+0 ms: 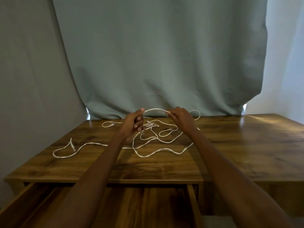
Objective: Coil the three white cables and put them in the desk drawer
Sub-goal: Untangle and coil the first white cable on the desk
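- Clearly the coiling is at its very start: both hands are lifted above the bench [230,145], with a short arc of white cable [154,109] stretched between them.
- Left hand [134,122]: its grip is curled round the cable, thumb on top near the arc's left end, and the cable's tail with a plug seems to drop just below the fist. Holding near an end makes sense as the anchor for a first loop.
- Right hand [179,116]: its grip pinches the cable at the arc's right end, fingertips pressed together on it. From there the same cable looks to run on behind the hand in a loop near the bench's far edge.
- The rest of the white cables [156,137] lie loose on the bench, crossing one another under and in front of the hands; which strand belongs to which cable cannot be told in the tangle. One long strand reaches far to the left and ends in a plug [73,147].
- None of the cables looks coiled yet, so nearly all of the task remains.
- The drawer [190,191] stands pulled open at the near side, under the forearms, presumably so each coil can be dropped straight in. Nothing white shows in the part visible.
- A grey-green curtain [156,55] hangs behind the bench.
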Demonstrator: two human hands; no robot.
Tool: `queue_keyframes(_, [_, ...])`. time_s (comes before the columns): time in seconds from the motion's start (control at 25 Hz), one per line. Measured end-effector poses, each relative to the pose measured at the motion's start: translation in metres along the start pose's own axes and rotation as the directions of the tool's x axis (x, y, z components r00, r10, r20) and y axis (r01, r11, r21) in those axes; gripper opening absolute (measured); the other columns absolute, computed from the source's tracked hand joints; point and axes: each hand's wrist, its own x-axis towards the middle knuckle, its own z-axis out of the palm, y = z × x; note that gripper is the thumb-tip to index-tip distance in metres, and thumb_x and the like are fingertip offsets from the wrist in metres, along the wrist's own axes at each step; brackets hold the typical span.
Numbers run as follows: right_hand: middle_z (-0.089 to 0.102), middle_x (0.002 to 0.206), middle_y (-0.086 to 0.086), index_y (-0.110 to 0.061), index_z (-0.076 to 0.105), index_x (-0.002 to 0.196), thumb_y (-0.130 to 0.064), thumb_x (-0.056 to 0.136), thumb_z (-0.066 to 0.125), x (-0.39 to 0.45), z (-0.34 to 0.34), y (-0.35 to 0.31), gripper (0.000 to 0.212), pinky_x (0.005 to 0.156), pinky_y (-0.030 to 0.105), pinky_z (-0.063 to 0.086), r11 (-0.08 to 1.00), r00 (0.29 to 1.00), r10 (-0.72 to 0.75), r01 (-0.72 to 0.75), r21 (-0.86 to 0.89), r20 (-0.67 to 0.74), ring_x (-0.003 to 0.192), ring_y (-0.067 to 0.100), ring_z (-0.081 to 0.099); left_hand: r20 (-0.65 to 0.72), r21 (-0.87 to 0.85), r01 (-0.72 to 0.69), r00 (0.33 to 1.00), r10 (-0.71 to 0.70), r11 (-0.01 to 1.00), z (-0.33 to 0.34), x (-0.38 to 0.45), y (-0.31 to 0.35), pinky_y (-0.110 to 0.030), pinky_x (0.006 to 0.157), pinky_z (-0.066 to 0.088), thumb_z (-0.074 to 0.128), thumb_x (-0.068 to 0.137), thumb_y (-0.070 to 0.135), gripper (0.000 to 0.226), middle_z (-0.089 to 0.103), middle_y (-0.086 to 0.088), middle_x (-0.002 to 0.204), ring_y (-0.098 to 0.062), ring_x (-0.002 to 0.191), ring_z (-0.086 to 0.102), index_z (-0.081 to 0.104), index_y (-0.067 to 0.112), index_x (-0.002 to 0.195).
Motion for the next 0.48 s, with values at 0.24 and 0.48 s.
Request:
queue_keyframes(0.24, [0.06,0.098,0.008,-0.038,0.051,0.142,-0.047,0.103,0.04,-0.005,-0.007,0.013,0.042,0.067,0.033,0.041,0.984,0.986,-0.007,0.036,-0.174,0.165,0.091,0.028,0.061,0.209,-0.592,0.047,0.973,0.097,0.804,0.049,0.008,-0.007,-0.028,0.05,0.022,0.04,0.1,0.024,0.032,0.022,0.003,0.05,-0.012,0.045,0.02,0.038,0.016,0.069])
queue_keyframes(0.48, [0.072,0.114,0.004,-0.031,0.062,0.129,-0.052,0.101,0.042,-0.018,0.018,-0.025,0.039,0.076,0.038,0.05,0.984,0.956,-0.152,0.169,-0.048,0.249,0.1,0.028,0.066,-0.374,-0.766,-0.35,0.925,0.069,0.539,0.054,0.031,-0.006,-0.028,0.052,0.032,0.037,0.106,0.03,0.037,0.035,0.003,0.049,-0.013,0.046,0.032,0.051,0.015,0.075])
